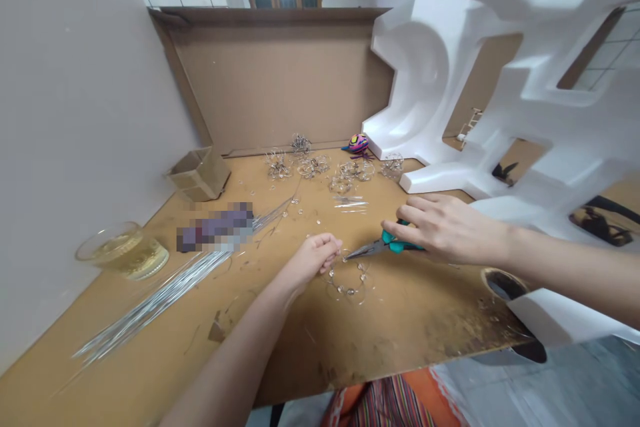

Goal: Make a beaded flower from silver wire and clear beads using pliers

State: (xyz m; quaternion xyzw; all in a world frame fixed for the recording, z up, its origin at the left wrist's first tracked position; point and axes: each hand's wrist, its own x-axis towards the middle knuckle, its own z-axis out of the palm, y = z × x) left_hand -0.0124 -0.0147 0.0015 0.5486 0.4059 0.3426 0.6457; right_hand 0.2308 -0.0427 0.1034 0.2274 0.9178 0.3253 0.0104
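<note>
My right hand (433, 227) is wrapped round the teal handles of a pair of needle-nose pliers (371, 249). Their narrow metal jaws point left and reach the upper edge of a wire ring with clear beads (351, 291). My left hand (323, 253) pinches that ring at its upper left, close to the plier tips. Thin loops of wire stick out around the ring, and several beads sit along it. Whether the jaws are closed on the wire is too small to tell.
A bundle of straight wires (165, 300) lies at left, near a glass of yellowish liquid (123, 250) and a small cardboard box (200, 175). Beaded wire pieces (313, 165) and short wires (351, 203) lie farther back. White foam packing (425, 67) stands at right.
</note>
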